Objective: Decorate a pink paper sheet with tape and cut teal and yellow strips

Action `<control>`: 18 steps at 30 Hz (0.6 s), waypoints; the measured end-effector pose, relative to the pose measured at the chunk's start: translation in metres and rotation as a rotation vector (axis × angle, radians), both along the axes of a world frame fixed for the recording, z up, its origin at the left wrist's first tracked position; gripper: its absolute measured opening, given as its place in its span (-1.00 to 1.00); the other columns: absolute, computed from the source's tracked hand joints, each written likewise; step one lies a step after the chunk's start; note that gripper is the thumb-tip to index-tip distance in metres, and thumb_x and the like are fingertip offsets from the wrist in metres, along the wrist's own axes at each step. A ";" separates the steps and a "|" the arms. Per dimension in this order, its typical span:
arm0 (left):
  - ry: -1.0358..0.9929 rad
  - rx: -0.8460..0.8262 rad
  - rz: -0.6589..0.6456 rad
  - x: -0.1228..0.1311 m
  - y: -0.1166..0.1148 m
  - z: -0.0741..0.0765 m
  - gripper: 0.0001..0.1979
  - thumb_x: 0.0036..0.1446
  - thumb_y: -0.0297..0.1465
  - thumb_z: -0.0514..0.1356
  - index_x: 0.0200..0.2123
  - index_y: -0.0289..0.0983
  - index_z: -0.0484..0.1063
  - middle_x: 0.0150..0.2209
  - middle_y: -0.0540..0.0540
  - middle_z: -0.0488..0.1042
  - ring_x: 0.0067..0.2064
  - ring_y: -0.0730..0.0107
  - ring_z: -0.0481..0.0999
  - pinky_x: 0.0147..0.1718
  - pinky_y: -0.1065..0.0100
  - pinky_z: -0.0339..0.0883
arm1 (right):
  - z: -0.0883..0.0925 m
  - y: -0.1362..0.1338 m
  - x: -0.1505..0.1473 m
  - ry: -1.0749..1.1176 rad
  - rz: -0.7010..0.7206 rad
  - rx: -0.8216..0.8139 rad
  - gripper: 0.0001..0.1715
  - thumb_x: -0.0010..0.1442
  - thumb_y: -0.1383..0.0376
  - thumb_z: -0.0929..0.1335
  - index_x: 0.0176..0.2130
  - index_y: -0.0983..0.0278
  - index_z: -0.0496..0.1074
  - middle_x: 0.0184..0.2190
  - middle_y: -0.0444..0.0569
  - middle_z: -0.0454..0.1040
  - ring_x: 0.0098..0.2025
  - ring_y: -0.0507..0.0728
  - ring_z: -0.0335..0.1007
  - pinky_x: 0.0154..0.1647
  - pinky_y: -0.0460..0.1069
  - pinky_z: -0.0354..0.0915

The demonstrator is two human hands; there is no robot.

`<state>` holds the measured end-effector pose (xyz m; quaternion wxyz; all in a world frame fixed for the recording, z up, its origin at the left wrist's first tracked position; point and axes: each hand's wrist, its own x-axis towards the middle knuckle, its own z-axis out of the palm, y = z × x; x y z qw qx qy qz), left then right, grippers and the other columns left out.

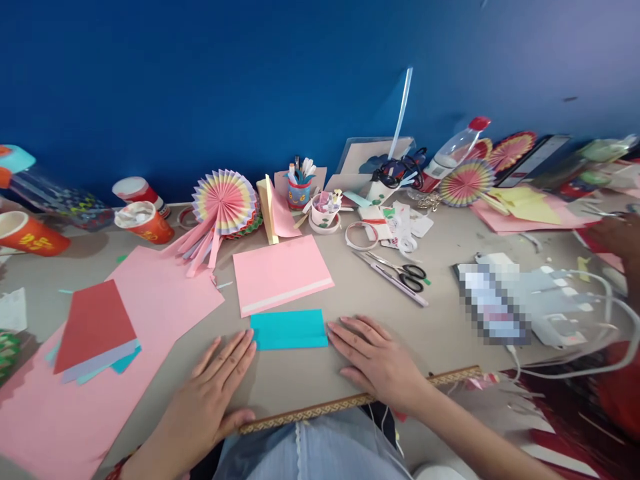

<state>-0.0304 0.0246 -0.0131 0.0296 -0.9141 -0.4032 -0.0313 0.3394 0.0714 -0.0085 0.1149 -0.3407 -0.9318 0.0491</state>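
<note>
A folded strip of turquoise paper (289,329) lies flat on the table (295,383) in front of me. My left hand (217,380) rests at its left edge, fingers stretched out and touching its corner. At the right edge lies my right hand (377,360), fingers spread flat, the tips close to the paper. Neither hand grips anything. Just beyond the turquoise piece is a pink sheet (283,272) with a white strip along its near edge. Scissors (400,270) with black handles and a lilac craft knife (397,283) lie to the right.
Left of me is large pink paper (135,373) under red, lilac and blue sheets (95,323). Paper cups (145,223), a pleated paper fan (223,200) and a pen pot (299,193) stand along the wall. A phone (493,303) with cables and another person's hand (615,237) are at right.
</note>
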 end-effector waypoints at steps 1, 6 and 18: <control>-0.014 0.005 -0.001 0.001 0.000 0.000 -0.13 0.28 0.10 0.03 0.43 -0.34 -0.03 0.41 -0.26 0.08 0.41 0.06 0.10 0.35 0.04 -0.08 | 0.002 0.003 0.008 0.020 -0.026 0.023 -0.43 0.38 0.18 0.30 0.32 0.20 0.26 0.26 -0.01 0.37 0.27 0.26 0.26 0.27 0.29 0.25; -0.029 0.027 0.018 0.002 0.002 -0.001 -0.21 0.29 0.04 0.08 0.41 -0.30 0.04 0.40 -0.21 0.12 0.39 0.08 0.13 0.32 0.07 0.03 | 0.023 0.038 0.060 0.134 -0.389 0.149 -0.65 0.38 0.30 0.26 0.07 0.16 0.51 0.05 0.01 0.55 0.04 0.24 0.47 0.10 0.20 0.38; -0.228 -0.045 0.126 0.027 0.018 0.000 -0.74 0.40 -0.39 0.04 0.06 -0.20 0.43 -0.03 -0.11 0.49 0.03 0.24 0.47 0.03 0.23 0.43 | 0.007 0.103 0.073 -0.106 -0.558 0.225 -0.58 0.41 0.16 0.17 -0.18 0.27 0.52 -0.24 0.11 0.55 -0.19 0.28 0.44 -0.23 0.12 0.35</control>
